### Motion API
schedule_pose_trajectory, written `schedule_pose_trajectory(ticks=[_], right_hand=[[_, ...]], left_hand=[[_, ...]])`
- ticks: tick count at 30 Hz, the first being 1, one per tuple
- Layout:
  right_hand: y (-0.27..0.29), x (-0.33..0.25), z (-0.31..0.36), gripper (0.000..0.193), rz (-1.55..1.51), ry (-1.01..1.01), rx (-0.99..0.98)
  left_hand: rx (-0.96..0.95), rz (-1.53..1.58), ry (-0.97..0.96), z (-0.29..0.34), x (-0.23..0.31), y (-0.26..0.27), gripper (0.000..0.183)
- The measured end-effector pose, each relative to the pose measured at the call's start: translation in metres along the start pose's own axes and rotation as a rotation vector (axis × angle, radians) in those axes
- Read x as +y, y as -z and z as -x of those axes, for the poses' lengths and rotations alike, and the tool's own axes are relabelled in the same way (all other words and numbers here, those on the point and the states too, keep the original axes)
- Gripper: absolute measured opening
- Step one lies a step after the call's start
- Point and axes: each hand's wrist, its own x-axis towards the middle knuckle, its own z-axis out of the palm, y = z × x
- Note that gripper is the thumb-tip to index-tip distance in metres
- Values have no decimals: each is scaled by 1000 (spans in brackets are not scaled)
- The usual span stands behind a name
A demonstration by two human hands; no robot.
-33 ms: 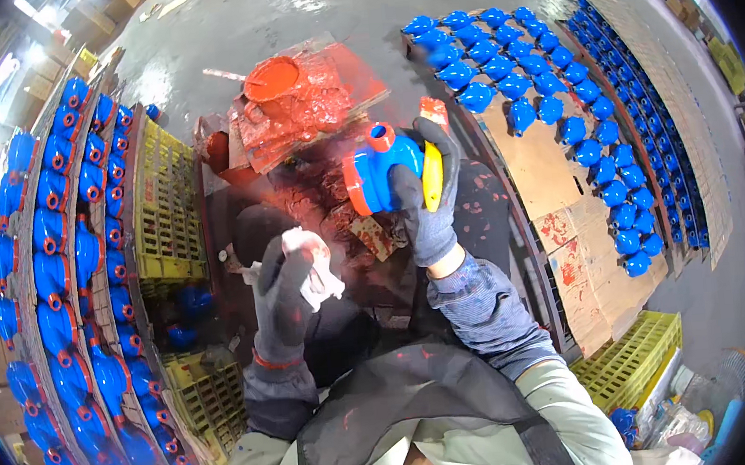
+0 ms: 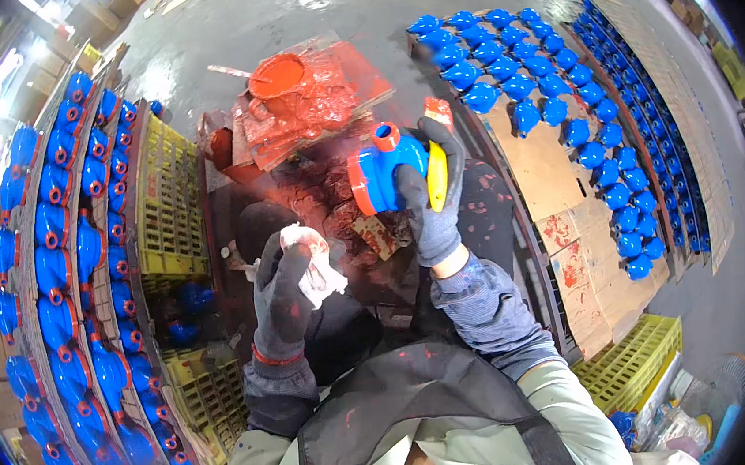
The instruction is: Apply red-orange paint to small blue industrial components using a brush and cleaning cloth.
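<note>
In my gloved right hand point(image 2: 438, 205) is a blue casting point(image 2: 385, 175), a rounded metal body with a wide red rim facing left and a short red neck pointing up. The same hand also grips a paintbrush point(image 2: 438, 174) with a yellow handle, its red-coated end sticking up beyond the fingers. My gloved left hand point(image 2: 284, 284) is closed on a crumpled white rag point(image 2: 317, 273) stained with red, held apart from the casting. Beyond both hands, a paint can point(image 2: 277, 76) thickly covered in red stands on a smeared board, with a stick across its rim.
Racks of blue castings point(image 2: 55, 273) with red rims line my left, beside a yellow crate point(image 2: 170, 197). To the right, rows of blue castings point(image 2: 500, 69) rest on cardboard point(image 2: 553, 164). Another yellow crate point(image 2: 631, 356) stands at the lower right, near plastic bags.
The whole view has shifted slightly. Both hands keep their holds, with the casting and rag almost in the same place.
</note>
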Motion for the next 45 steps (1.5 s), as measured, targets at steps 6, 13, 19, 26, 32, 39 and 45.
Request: schedule_pose_trajectory(ticks=[6, 13, 19, 26, 32, 39, 45], right_hand=[[-1, -3, -1, 60, -32, -24, -24], [1, -3, 0, 60, -3, -16, -40], [0, 1, 1, 61, -4, -38, -63], [-5, 5, 3, 64, 39, 89, -83], [-4, 4, 3, 66, 129, 176, -120], [-1, 5, 9, 66, 113, 110, -142], [-5, 0, 4, 64, 191, 139, -143]], left_hand=[[107, -4, 6, -4, -18, 13, 14], [181, -590, -484, -17, -25, 28, 18], [186, -119, -85, -3, -20, 17, 13], [48, -481, -347, -22, -14, 7, 29], [-89, -1101, -684, -42, 9, -1, 40], [-137, -1480, -552, -34, 0, -20, 39], [-101, -1433, -532, -10, -28, -20, 42]])
